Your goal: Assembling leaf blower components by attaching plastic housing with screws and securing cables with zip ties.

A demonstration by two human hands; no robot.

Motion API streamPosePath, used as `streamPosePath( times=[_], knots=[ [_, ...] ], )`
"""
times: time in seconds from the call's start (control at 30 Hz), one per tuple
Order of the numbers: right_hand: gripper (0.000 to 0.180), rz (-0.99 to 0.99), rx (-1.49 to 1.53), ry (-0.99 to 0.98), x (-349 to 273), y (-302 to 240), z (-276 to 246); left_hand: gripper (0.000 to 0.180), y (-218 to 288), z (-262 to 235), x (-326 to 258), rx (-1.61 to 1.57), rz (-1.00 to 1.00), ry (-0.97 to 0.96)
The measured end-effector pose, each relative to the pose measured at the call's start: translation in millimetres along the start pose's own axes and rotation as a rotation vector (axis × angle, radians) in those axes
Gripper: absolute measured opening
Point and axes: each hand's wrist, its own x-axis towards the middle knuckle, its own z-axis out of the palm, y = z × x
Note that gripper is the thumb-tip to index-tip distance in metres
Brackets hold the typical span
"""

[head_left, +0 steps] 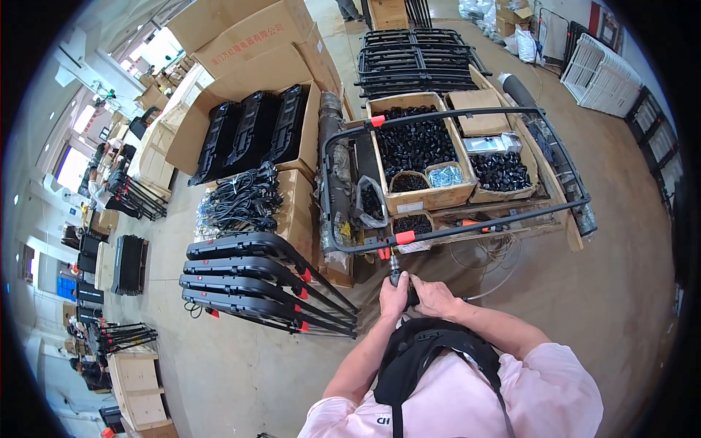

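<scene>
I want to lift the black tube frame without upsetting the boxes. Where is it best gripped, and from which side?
Probably grip the black tube frame on its near rail, bare between the orange sleeve and the far right corner. Come from the person's side: that rail faces the hands, while the far rail crosses above the open boxes.

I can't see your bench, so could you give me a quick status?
Left hand and right hand gripping power tool under black tube frame. Parts boxes behind.

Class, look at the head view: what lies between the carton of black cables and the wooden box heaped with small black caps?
In the head view, between the cable carton and the cap box stand wrapped dark rolls and the black tube frame's left side.
</scene>
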Motion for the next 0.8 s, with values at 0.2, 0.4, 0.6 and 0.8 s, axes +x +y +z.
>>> streamPosePath(
  times=[0.2, 0.4, 0.6, 0.8],
  knots=[
    [0.062, -0.101, -0.026, 0.010, 2, 9, 4, 0.054, 5, 3, 2, 0.007, -0.010, 0.004],
    [0.051, -0.098, -0.028, 0.028, -1, 5, 11, 0.063, -9, 4, 0, -0.020, 0.023, 0.009],
    [0.047, -0.117, -0.018, 0.042, -7, 7, 16, 0.062, -11, 4, -5, -0.018, 0.019, 0.005],
    [0.044, -0.125, -0.009, 0.056, -12, 7, 21, 0.060, -12, 4, -13, -0.049, 0.023, 0.022]
  ],
)
